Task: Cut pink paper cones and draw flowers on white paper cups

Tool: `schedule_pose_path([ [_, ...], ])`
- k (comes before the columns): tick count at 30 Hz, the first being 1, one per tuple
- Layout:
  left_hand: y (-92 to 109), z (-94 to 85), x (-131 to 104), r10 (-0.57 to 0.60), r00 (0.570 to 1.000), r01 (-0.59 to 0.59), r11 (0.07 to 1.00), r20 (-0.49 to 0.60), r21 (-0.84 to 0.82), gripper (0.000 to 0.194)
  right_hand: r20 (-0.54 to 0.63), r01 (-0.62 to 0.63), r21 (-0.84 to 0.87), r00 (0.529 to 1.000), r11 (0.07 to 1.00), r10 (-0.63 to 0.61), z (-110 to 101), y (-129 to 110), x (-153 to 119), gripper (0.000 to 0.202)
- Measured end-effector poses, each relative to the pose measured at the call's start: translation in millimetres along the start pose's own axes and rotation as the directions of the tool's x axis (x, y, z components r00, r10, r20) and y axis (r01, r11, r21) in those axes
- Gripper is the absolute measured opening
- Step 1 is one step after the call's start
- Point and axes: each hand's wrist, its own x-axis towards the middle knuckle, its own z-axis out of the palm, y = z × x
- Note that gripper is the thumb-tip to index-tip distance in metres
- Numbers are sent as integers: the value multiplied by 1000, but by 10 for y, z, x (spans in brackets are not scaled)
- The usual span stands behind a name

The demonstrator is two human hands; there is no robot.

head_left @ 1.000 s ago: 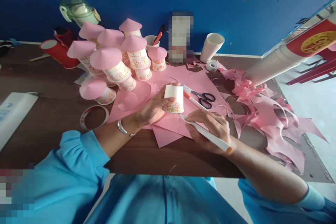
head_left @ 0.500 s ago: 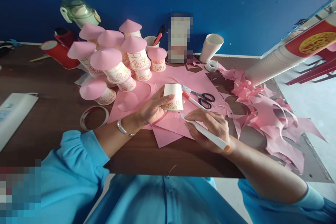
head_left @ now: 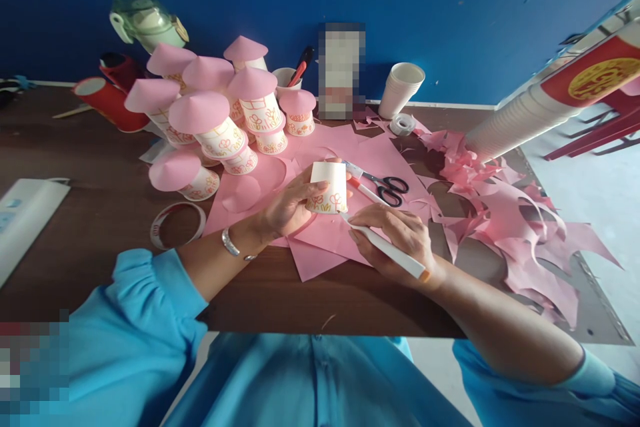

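Note:
My left hand [head_left: 291, 205] is wrapped round an upside-down white paper cup [head_left: 327, 180] with flowers and grass drawn along its rim. In my right hand [head_left: 397, 240] is a white marker [head_left: 390, 250], gripped like a pen, its tip at the cup's lower edge. Just beyond the cup lie a second marker [head_left: 367, 191], white and red, and black-handled scissors [head_left: 393, 191]. Pink paper sheets [head_left: 320, 257] spread beneath both hands. On the left stand several decorated cups with pink cone roofs [head_left: 199, 111].
Pink paper scraps [head_left: 520, 227] cover the right side beside a long leaning stack of white cups [head_left: 520, 117]. Further cups [head_left: 401, 90] and a clear tape roll [head_left: 403, 124] sit near the wall. To the left are a tape ring [head_left: 177, 225] and a white power strip [head_left: 30, 223].
The cup has turned slightly in my left hand, so the drawn flowers show more. My right hand with the marker has shifted a little to the left.

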Motion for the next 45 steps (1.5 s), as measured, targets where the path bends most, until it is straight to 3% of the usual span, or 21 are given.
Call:
schedule_pose_path([
  [7,-14,-31,9,26,999,-26,1000,32,-2,38,7,5,-5,1000,1000,-5,19,13,6,25],
  [22,-46,-84,9,36,992,-33,999,117,-31,43,-10,3,-64,1000,998,-3,0,-20,46,15],
  [38,-29,-58,-7,-7,997,11,998,72,-57,41,0,-3,-5,1000,1000,3,-3,-33,-1,27],
  [45,-50,-67,-4,26,995,-21,998,96,-51,39,14,-6,-4,1000,1000,6,2,-23,-3,25],
])
